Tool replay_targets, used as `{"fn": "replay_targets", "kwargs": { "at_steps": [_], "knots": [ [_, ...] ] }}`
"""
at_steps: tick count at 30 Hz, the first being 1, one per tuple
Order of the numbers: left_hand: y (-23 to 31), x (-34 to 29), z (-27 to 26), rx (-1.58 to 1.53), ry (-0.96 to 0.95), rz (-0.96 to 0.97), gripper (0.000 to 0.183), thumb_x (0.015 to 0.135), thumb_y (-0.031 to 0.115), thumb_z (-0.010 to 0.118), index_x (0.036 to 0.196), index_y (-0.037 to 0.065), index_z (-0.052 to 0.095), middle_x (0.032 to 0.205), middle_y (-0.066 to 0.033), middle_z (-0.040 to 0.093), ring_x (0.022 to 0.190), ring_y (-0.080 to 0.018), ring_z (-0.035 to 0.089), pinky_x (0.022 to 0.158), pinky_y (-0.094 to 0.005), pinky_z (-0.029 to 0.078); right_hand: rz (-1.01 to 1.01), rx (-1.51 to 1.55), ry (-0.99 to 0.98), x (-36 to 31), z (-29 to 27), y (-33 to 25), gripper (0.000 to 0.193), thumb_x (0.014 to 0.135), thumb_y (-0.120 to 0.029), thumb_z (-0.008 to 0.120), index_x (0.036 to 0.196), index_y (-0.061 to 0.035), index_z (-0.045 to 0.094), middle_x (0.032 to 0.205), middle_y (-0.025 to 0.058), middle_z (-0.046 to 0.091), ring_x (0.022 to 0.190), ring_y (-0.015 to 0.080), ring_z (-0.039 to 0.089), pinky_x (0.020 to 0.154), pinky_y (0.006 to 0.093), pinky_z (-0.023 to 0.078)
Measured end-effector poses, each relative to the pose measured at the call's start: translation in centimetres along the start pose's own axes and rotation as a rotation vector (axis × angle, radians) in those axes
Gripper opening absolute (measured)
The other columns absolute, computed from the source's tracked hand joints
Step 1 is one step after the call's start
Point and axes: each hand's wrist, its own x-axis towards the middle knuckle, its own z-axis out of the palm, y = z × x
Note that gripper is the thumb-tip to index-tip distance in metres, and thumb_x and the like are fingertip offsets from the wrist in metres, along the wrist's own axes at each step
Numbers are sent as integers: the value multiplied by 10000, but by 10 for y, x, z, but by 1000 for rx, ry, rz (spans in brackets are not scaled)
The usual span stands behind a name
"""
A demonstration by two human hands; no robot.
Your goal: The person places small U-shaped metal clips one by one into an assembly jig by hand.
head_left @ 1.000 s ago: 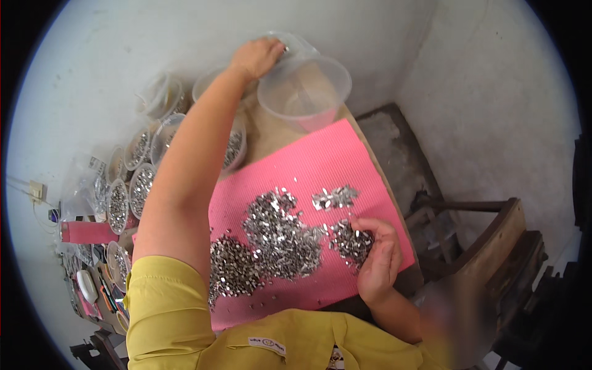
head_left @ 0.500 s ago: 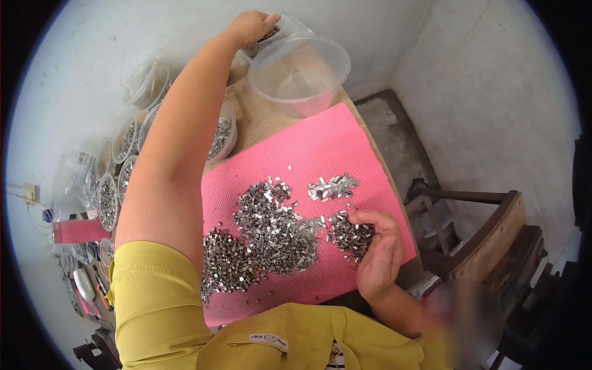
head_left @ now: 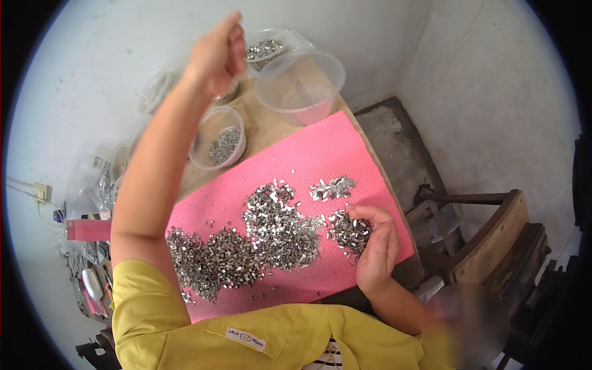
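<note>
My left hand [head_left: 217, 57] is raised at the back left, left of a clear tub [head_left: 266, 65] that holds silvery metal pieces. Its fingers look partly curled and are blurred; whether anything is in them I cannot make out. On a pink textured mat [head_left: 345, 142], my right hand [head_left: 378, 250] lies cupped and open, its thumb and fingers apart. It curves around the right side of a small pile of metal pieces [head_left: 348, 234]. Longer, shinier pieces [head_left: 333, 188] lie just beyond it. To the left spread a brighter heap [head_left: 280, 225] and a darker heap [head_left: 216, 259] of small metal bits.
A big clear bowl [head_left: 300, 83] stands at the table's back right. Left of the mat sits a round tub [head_left: 219, 139] partly filled with thin metal bits. More containers line the wall side, by a pink roll [head_left: 88, 230]. A wooden chair [head_left: 493, 240] stands at the right.
My left hand has left the back tub and moved left, uncovering the metal pieces inside. The arm's shift also reveals the round tub and more of the dark heap. My right hand stays in place.
</note>
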Motion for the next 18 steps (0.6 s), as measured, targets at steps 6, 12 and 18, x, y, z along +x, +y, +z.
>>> {"fn": "replay_targets", "kwargs": {
  "at_steps": [6, 12, 18],
  "knots": [
    [-99, -89, 132, -244, 171, -298, 375, 1029, 392, 605, 745, 187, 471, 618, 73, 351, 511, -88, 292, 472, -263, 235, 66, -9, 22, -3, -1, 7, 473, 1134, -346, 321, 1233, 40, 574, 1144, 141, 647, 1101, 202, 610, 1021, 354, 453],
    [-148, -91, 148, -265, 144, -94, 352, 1043, 351, 565, 780, 123, 514, 650, 11, 445, 557, -123, 379, 530, -290, 334, 43, -6, 93, -1, 1, 4, 429, 1133, -313, 344, 1193, 29, 595, 1132, 127, 643, 1099, 206, 611, 1031, 358, 455],
    [-154, -98, 157, -248, 208, 25, 199, 986, 199, 540, 875, 47, 606, 793, -86, 630, 697, -187, 586, 644, -313, 486, 49, -33, 121, 2, 2, 2, 449, 1133, -321, 326, 1189, 32, 597, 1119, 124, 638, 1081, 206, 615, 1014, 352, 461]
  ]
}}
